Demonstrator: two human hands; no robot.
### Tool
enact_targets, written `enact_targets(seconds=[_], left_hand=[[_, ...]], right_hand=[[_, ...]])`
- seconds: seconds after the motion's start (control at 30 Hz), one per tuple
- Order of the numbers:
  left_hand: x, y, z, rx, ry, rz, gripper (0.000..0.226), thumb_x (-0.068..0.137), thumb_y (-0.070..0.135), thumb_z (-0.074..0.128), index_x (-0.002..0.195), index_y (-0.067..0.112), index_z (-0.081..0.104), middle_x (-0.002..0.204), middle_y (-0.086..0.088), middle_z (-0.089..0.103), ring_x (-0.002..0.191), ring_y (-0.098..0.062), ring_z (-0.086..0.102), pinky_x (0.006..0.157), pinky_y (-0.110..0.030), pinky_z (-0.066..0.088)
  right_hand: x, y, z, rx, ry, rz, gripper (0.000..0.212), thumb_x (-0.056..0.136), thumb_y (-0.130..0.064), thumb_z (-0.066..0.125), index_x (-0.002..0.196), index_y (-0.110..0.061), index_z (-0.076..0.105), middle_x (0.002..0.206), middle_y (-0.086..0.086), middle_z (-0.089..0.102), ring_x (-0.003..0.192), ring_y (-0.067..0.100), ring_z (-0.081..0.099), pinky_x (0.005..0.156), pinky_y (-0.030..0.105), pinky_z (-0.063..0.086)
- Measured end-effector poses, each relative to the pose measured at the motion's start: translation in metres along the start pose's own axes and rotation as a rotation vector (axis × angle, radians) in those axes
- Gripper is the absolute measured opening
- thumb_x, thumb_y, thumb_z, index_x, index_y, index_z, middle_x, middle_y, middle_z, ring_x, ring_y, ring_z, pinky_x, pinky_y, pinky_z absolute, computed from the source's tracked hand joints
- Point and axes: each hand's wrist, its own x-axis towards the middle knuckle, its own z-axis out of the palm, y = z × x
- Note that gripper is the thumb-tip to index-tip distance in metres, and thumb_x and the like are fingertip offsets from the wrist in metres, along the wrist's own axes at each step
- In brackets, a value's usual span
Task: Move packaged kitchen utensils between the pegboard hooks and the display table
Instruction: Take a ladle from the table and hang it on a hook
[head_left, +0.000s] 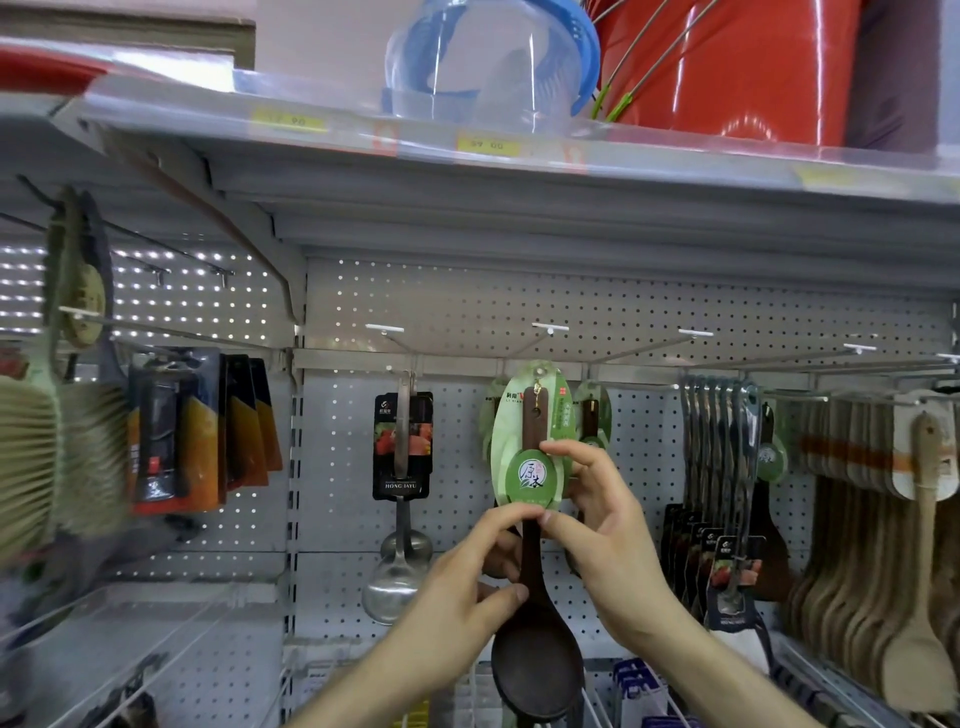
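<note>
Head view: I have the dark wooden spoon (537, 665) at the middle of the pegboard, its green card (529, 447) reaching up to the tip of the hook (543, 372). I cannot tell whether the card's hole is on the wire. My left hand (467, 587) pinches the handle just under the card, and my right hand (605, 525) grips the card's right edge and lower corner.

I judge the weak spot to be that hole: a downward or sideways tug could tear it. The carded spoons (592, 415) hanging just behind could snag and slide off with it.

The steel ladle (399, 571) hangs to the left and the steel utensils (722, 441) to the right, both apart from the spoon. The label bar (549, 327) sits close above, so the free path is straight toward me.
</note>
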Motion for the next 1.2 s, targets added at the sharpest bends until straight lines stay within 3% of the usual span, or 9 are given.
enact_targets(seconds=[0.13,0.27,0.5,0.63,0.73,0.97,1.07,1.2], left_hand=[[0.001,-0.002,0.001,-0.004,0.003,0.002,0.075,0.097,-0.001,0.066,0.144,0.055,0.048,0.105,0.014,0.056,0.105,-0.015,0.06,0.089,-0.043,0.059],[0.004,-0.01,0.0,0.03,0.028,-0.029,0.076,0.098,0.001,0.065,0.145,0.057,0.046,0.11,0.012,0.057,0.106,-0.013,0.06,0.093,-0.041,0.057],[0.02,-0.043,0.002,0.047,0.074,-0.121,0.077,0.096,-0.003,0.063,0.14,0.059,0.047,0.124,0.01,0.061,0.115,-0.007,0.058,0.104,-0.04,0.054],[0.037,-0.069,0.004,0.089,0.078,-0.153,0.085,0.092,-0.007,0.063,0.138,0.063,0.048,0.131,0.013,0.062,0.122,-0.005,0.057,0.108,-0.032,0.05],[0.05,-0.084,0.004,0.104,0.074,-0.169,0.091,0.091,-0.011,0.06,0.138,0.066,0.047,0.135,0.018,0.06,0.124,0.003,0.055,0.103,-0.015,0.049],[0.067,-0.1,0.003,0.045,-0.013,-0.268,0.08,0.094,-0.008,0.062,0.153,0.043,0.045,0.145,0.013,0.057,0.132,0.002,0.054,0.1,-0.003,0.042],[0.063,-0.1,0.001,0.026,-0.031,-0.277,0.08,0.094,-0.006,0.063,0.154,0.041,0.044,0.151,0.013,0.053,0.141,-0.002,0.046,0.107,-0.012,0.039],[0.042,-0.102,-0.006,0.01,-0.06,-0.276,0.08,0.095,0.0,0.067,0.154,0.047,0.041,0.157,0.013,0.046,0.146,-0.005,0.041,0.118,-0.03,0.044]], right_hand=[[0.003,0.003,0.0,0.001,0.002,0.016,0.066,0.092,0.02,0.063,0.13,-0.034,0.067,0.125,0.0,0.073,0.119,0.023,0.069,0.095,0.038,0.058],[0.011,0.013,0.002,-0.014,-0.002,0.045,0.066,0.092,0.02,0.063,0.13,-0.034,0.067,0.125,-0.003,0.072,0.119,0.022,0.069,0.098,0.044,0.059],[0.04,0.042,0.006,-0.088,-0.005,0.069,0.071,0.092,0.017,0.064,0.131,-0.043,0.065,0.131,-0.011,0.07,0.123,0.017,0.067,0.101,0.042,0.06],[0.06,0.064,0.01,-0.14,0.012,0.07,0.07,0.091,0.017,0.063,0.135,-0.036,0.063,0.135,-0.018,0.067,0.128,0.003,0.062,0.112,0.038,0.054],[0.075,0.08,0.011,-0.165,0.034,0.068,0.069,0.089,0.017,0.063,0.136,-0.033,0.062,0.135,-0.012,0.067,0.124,0.003,0.064,0.111,0.04,0.055],[0.091,0.111,0.009,-0.232,0.048,0.02,0.069,0.089,0.016,0.062,0.137,-0.033,0.06,0.142,-0.012,0.062,0.131,0.009,0.06,0.111,0.049,0.054],[0.091,0.114,0.01,-0.272,0.042,0.024,0.07,0.09,0.013,0.063,0.14,-0.036,0.058,0.145,-0.006,0.06,0.133,0.011,0.057,0.112,0.044,0.053],[0.083,0.113,0.008,-0.345,0.025,0.072,0.075,0.093,0.009,0.066,0.148,-0.04,0.053,0.153,-0.01,0.053,0.131,0.0,0.054,0.113,0.027,0.047]])
